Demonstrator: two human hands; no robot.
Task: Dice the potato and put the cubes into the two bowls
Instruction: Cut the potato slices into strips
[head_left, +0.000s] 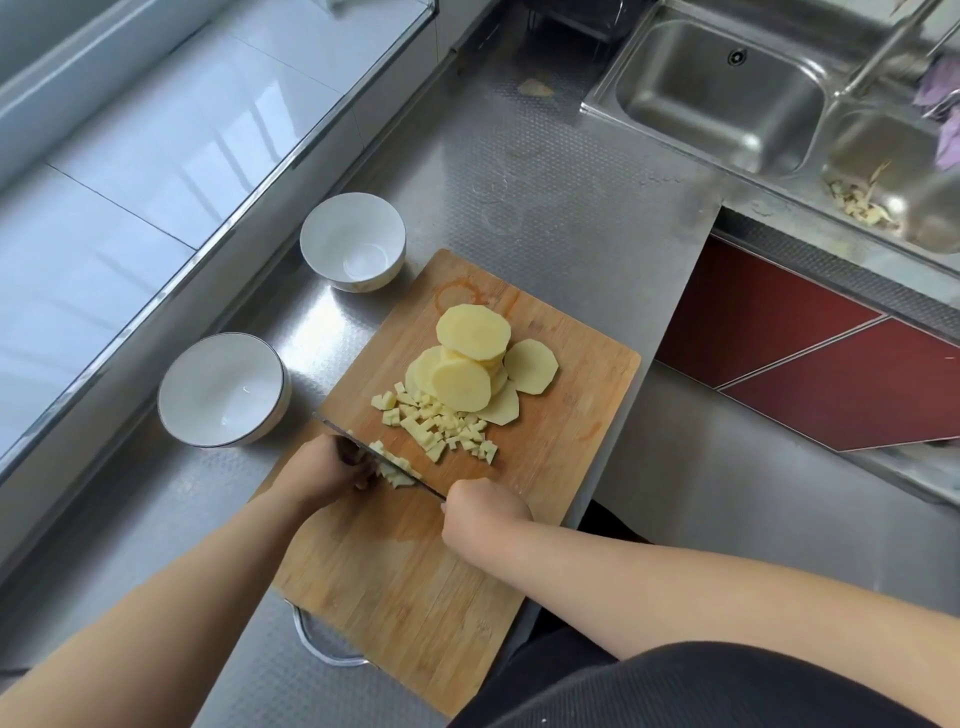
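Wooden cutting board (571, 415) sits on the steel tabletop (545, 208); everything below is relative to it. Right hand (483, 512) grips the knife (384, 457) handle at the board's middle, blade edge-down on the wood. Left hand (332, 470) has fingers curled on a small clump of potato pieces (395, 470) against the blade. Loose potato cubes (441, 426) lie just beyond the knife, potato slices (475, 358) stacked further in. Two white bowls (223, 389) (353, 239) stand off the board's left edge, no cubes inside.
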